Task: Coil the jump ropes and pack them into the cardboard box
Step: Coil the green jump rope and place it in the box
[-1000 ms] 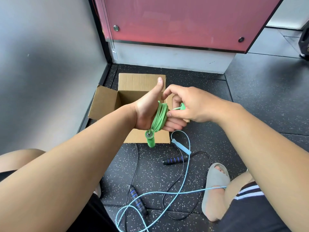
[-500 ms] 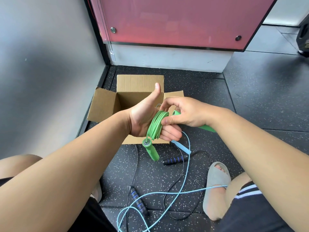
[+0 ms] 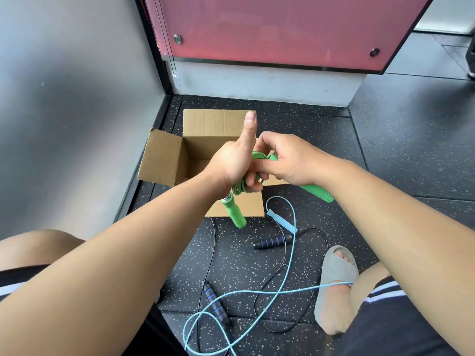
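Now, left hand [image 3: 231,163]: over the box [image 3: 164,160], thumb up, green rope [image 3: 239,188] coiled round its fingers.
right hand [image 3: 290,158]: over the box, gripping the handle [image 3: 318,194].

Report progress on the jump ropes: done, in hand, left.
Done: no rope shows in the cardboard box. In hand: the green jump rope is almost fully coiled around the left hand, and the right hand grips its second handle. Left: put that coil in the box, then coil and pack the black jump rope and the light blue jump rope, both loose on the floor.
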